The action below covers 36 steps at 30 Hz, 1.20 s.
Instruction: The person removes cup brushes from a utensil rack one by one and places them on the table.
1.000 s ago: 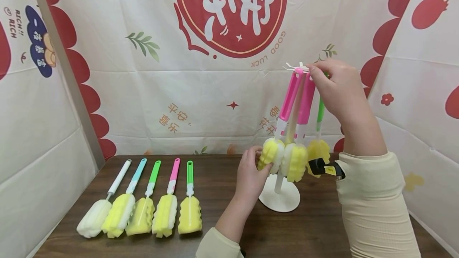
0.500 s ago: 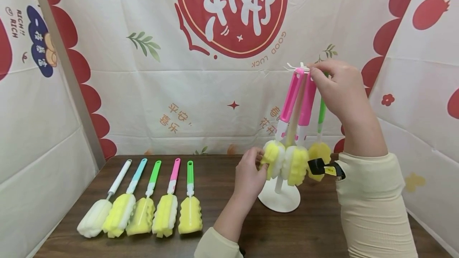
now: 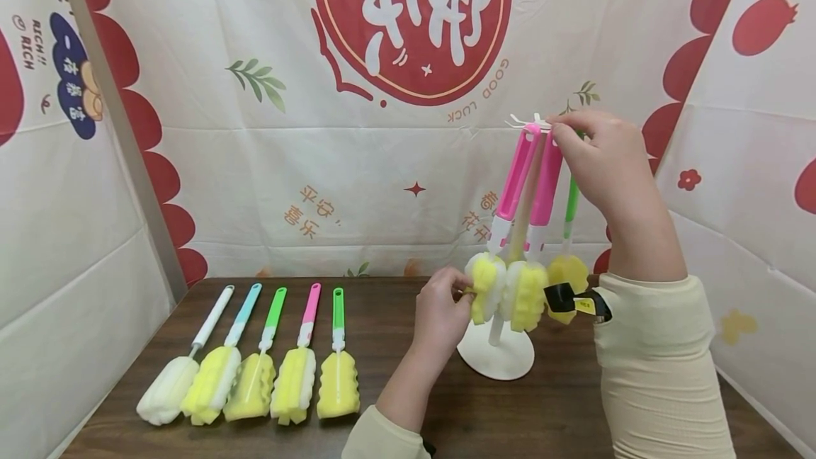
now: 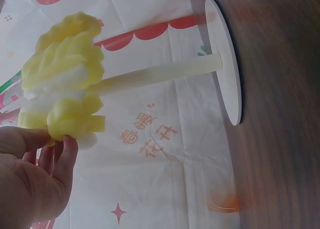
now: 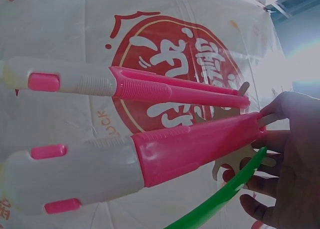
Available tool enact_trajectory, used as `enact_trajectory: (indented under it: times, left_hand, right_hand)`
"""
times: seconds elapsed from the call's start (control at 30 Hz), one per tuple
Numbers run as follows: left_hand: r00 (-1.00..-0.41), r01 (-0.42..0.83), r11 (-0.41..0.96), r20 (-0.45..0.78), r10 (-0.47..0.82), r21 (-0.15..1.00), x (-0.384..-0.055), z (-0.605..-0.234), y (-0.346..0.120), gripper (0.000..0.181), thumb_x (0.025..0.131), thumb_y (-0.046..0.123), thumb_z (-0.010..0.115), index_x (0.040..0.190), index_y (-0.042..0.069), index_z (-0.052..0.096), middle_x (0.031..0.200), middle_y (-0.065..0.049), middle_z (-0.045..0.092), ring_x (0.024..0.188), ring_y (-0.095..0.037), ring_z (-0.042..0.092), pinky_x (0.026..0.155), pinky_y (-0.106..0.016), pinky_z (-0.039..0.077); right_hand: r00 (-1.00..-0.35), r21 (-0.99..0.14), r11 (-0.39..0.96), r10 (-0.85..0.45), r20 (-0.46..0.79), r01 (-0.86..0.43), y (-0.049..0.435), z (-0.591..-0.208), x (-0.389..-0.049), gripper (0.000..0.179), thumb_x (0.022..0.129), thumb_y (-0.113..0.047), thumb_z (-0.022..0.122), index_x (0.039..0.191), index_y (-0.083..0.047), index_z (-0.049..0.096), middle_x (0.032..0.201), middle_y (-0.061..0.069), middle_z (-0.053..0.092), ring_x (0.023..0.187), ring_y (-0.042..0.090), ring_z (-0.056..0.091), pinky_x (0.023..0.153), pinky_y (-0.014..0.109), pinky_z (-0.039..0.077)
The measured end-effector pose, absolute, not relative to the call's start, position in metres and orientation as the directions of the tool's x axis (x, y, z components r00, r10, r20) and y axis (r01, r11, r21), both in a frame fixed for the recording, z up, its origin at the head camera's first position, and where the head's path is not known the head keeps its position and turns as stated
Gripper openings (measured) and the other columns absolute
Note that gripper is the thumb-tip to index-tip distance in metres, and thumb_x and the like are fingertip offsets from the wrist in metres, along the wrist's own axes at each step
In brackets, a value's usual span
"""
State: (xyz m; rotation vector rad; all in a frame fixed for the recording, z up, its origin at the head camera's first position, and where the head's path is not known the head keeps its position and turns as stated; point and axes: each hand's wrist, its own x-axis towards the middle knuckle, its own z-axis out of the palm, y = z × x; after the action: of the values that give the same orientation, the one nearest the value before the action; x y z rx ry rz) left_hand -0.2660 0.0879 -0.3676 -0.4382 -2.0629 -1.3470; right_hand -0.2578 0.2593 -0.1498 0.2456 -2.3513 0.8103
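Observation:
A white stand with a round base and hooks at its top carries three sponge cup brushes. Two have pink handles, the left pink-handled brush and the right pink-handled brush; behind hangs a green-handled brush. My left hand pinches the yellow and white sponge head of the left pink brush between thumb and fingers, as the left wrist view confirms. My right hand holds the stand's hooked top, thumb and fingers around a hook beside the right pink brush's handle end. The fingers partly hide that hook.
Several brushes lie in a row on the left of the dark wooden table: a white brush, a blue-handled brush, green-handled ones and a pink-handled brush. Printed cloth hangs behind and at both sides.
The left pink brush's sponge head has shifted slightly right and down, and my left hand's grip now sits at its left edge. My right hand stays on the stand's top.

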Motion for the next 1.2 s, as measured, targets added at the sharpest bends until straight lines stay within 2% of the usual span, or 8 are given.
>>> enact_trajectory:
  times: [0.53,0.9,1.2]
  left_hand:
    - [-0.756,0.591,0.377,0.653,-0.051,0.713,-0.2642,-0.3646,0.0866,0.021,0.075,-0.011,0.073,0.081,0.008,0.068,0.086,0.001,0.065,0.070,-0.008,0.064,0.060,-0.018,0.049]
    - [-0.800,0.549,0.342,0.598,-0.050,0.763,-0.2618,-0.3601,0.0835,0.020,0.077,-0.010,0.073,0.081,0.007,0.065,0.086,0.002,0.062,0.072,-0.010,0.065,0.061,-0.018,0.051]
    - [-0.820,0.523,0.333,0.570,-0.056,0.785,-0.2631,-0.3609,0.0792,0.021,0.078,-0.010,0.072,0.082,0.007,0.061,0.083,0.002,0.059,0.073,-0.010,0.059,0.065,-0.022,0.051]
  right_hand:
    - [-0.789,-0.512,0.783,0.046,0.613,-0.352,0.2603,-0.1501,-0.2580,0.052,0.099,-0.043,0.041,0.139,-0.013,0.056,0.137,0.014,0.051,0.122,0.034,0.042,0.085,0.062,0.048]
    - [-0.800,-0.533,0.777,0.066,0.597,-0.333,0.2590,-0.1491,-0.2574,0.052,0.099,-0.044,0.039,0.139,-0.014,0.056,0.137,0.013,0.051,0.122,0.033,0.042,0.086,0.060,0.048]
    - [-0.794,-0.536,0.771,0.065,0.605,-0.345,0.2585,-0.1517,-0.2595,0.052,0.098,-0.044,0.041,0.138,-0.015,0.056,0.137,0.011,0.052,0.120,0.030,0.043,0.085,0.054,0.051]
